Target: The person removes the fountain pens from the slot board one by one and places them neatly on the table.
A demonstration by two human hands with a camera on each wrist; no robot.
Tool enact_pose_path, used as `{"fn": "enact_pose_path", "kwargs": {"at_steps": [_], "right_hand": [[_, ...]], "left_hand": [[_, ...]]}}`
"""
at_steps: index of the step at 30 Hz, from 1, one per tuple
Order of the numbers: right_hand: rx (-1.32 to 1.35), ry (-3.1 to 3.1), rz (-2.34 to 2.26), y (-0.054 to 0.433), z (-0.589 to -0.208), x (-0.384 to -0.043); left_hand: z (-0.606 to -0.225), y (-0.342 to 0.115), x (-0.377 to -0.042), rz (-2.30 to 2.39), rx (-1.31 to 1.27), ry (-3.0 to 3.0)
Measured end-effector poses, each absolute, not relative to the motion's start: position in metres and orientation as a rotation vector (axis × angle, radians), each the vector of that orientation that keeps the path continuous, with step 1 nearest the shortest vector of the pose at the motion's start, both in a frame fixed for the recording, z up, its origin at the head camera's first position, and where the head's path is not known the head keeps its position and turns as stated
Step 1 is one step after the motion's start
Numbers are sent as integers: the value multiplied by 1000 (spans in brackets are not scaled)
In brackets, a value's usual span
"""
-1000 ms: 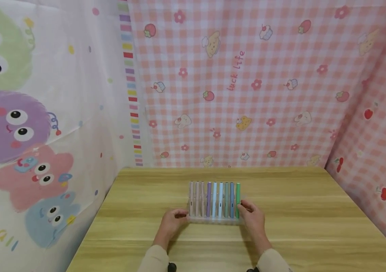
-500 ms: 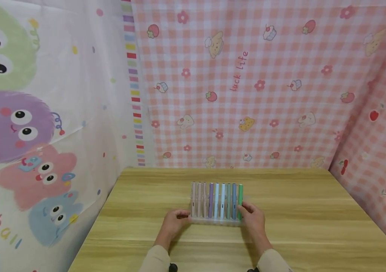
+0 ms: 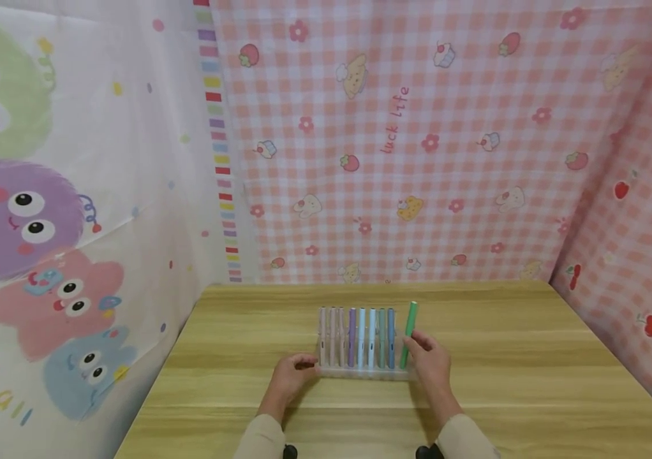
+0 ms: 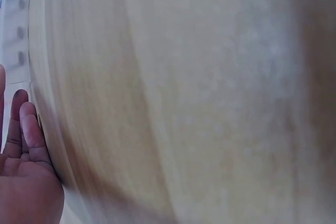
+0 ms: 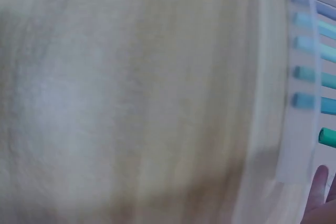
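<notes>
A clear pen stand on the wooden table holds a row of upright pens, from pinkish beige through purple and light blue to dark blue. My left hand holds the stand's left end between thumb and fingers. In the left wrist view its fingers lie against that end. At the stand's right end, my right hand pinches a green pen, which leans to the right. Seen from the right wrist, the green pen's lower end is out of the stand's base.
Bare wooden tabletop surrounds the stand. A pink checked cloth hangs behind the table, another checked cloth on the right, and a white cartoon-print cloth on the left.
The green pen stood upright in the row; my right hand has raised it slightly and tilted its top to the right, apart from the dark blue pen. My left hand stays at the stand.
</notes>
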State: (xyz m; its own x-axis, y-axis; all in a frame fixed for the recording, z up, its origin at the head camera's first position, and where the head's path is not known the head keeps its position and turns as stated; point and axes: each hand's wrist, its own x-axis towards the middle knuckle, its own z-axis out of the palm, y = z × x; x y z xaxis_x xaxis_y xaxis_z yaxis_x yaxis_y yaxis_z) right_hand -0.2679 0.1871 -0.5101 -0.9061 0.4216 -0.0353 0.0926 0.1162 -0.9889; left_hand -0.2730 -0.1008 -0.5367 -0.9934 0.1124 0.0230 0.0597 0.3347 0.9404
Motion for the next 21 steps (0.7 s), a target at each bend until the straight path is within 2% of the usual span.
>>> {"fn": "enact_pose_path", "kwargs": {"at_steps": [9,15,21], "right_hand": [[-426,-2035,1951,218,-488,-276],[-463,-2148,1986,249,-491,-277],[-376,-2338,1996,274,-499,-285]], "left_hand": [[-535,-102,-273,1775,164,2551],[-533,-102,-271,1767,177,2545],[-535,-100,-272,1779,179,2540]]}}
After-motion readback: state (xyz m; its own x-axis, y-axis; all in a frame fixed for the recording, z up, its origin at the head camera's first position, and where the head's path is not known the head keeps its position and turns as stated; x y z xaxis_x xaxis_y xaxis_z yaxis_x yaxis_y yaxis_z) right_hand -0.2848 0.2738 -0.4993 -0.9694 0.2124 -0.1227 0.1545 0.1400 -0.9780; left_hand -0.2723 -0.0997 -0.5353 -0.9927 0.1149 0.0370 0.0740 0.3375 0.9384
